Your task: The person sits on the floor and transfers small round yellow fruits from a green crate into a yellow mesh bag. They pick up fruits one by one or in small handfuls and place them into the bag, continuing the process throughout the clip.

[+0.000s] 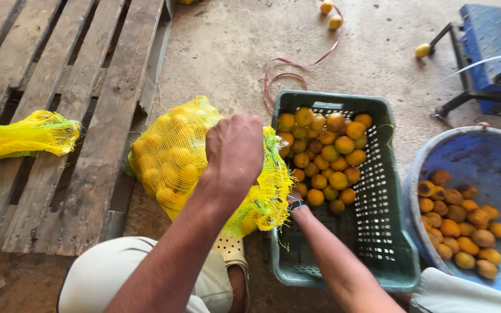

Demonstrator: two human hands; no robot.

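Note:
My left hand [236,152] is closed around the gathered neck of a yellow mesh bag [172,156] full of yellow-orange fruit. The bag lies against the edge of a wooden pallet [88,87]. My right hand [298,211] reaches in under the bag's loose mouth, over the corner of a green plastic crate [378,232]. Its fingers are hidden behind the mesh. Several orange fruits [326,153] are piled in the far half of the crate.
A blue tub [482,156] at the right holds several darker, blemished fruits [459,220]. Another yellow mesh bag [24,136] lies on the pallet at left. A red cord [288,69], loose fruits [330,14] and a blue platform scale [494,35] are on the concrete floor beyond.

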